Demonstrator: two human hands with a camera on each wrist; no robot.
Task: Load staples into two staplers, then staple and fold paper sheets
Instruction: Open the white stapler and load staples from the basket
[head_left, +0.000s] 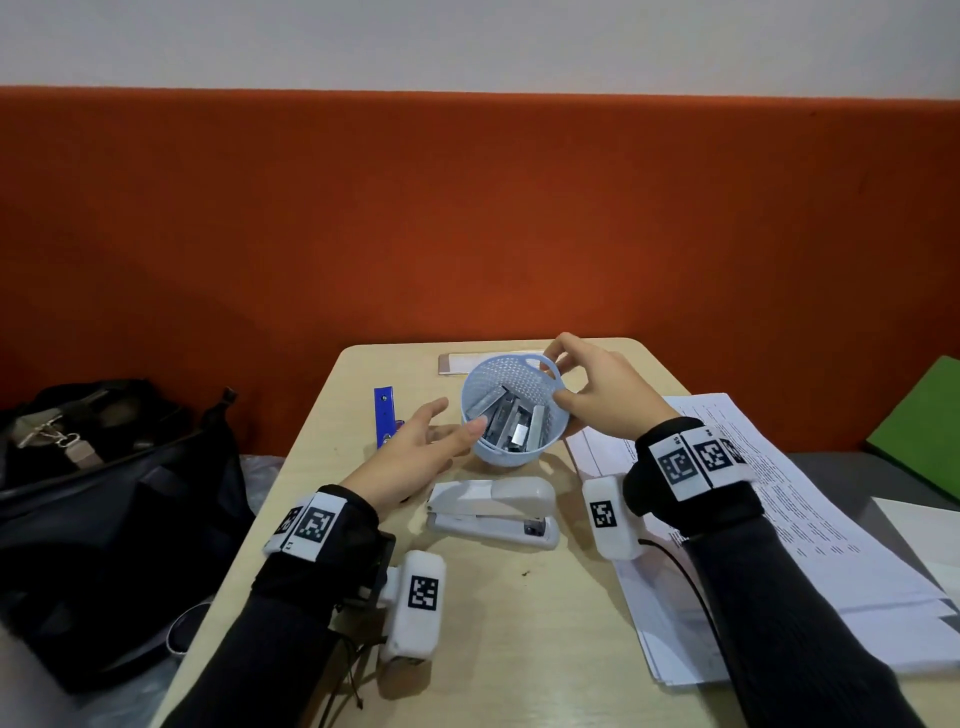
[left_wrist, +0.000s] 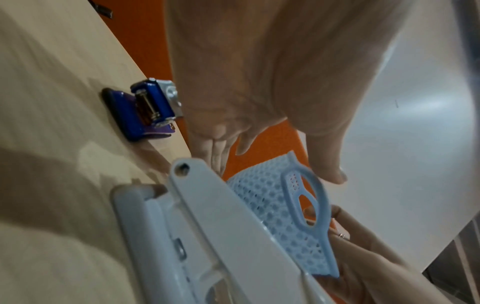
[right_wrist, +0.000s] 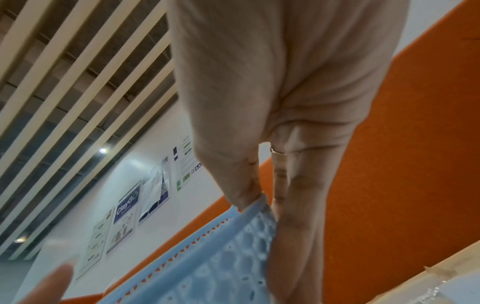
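Light blue basket (head_left: 511, 413) w/ staple strips (head_left: 511, 423) inside, tilted, at centre of head view, on table (head_left: 545, 613). Right hand (head_left: 597, 389) grips its right rim & side, thumb and fingers curled round. Left hand (head_left: 415, 452) just left of basket, fingers straight, tips at rim, holding nothing. White stapler (head_left: 493, 512) lying just below basket. Blue stapler (head_left: 385, 415) opened, left of basket. Paper sheets (head_left: 779, 530) stacked at right.
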